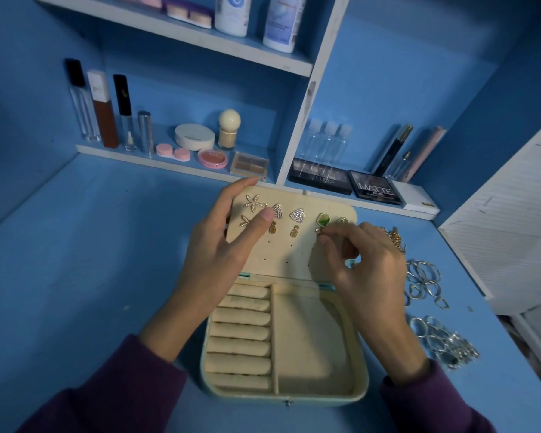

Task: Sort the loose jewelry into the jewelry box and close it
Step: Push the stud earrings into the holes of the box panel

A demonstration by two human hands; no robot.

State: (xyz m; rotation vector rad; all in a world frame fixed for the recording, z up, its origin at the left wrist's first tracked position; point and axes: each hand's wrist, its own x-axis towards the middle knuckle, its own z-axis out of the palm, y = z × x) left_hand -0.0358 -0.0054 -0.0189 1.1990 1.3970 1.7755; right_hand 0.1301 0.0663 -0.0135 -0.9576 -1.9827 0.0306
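Blue desk surface (pixel 91 260) backed by a white-edged lower shelf (pixel 122 153) carrying, left to right, a clear bottle with black cap (pixel 81 101), a brown-filled tube (pixel 103 110), a lip gloss (pixel 124 110), a silver tube (pixel 145 131), a pink lens case (pixel 173 152), a round white compact (pixel 195 136), a pink blush (pixel 213 157) and a small brown palette (pixel 249 166). Right compartment holds three clear bottles (pixel 327 140), a dark palette (pixel 319 176), a second marked "MATTE" (pixel 374 187) and a white box (pixel 416 198). Upper shelf bears two white bottles (pixel 233 14).

Lid (pixel 294 254) by left hand (pixel 219 245): 2x starfish studs (pixel 254 203), 2x triangle studs (pixel 297 215), 2x pineapple studs (pixel 294 231), 2x green-stone earrings (pixel 323 219). 1 small gold piece (pixel 318 230) btwn right hand (pixel 366 267) fingertips. Below hands: 7 ring rolls (pixel 241 332). Beyond right hand: rings (pixel 425 279), no. unclear.
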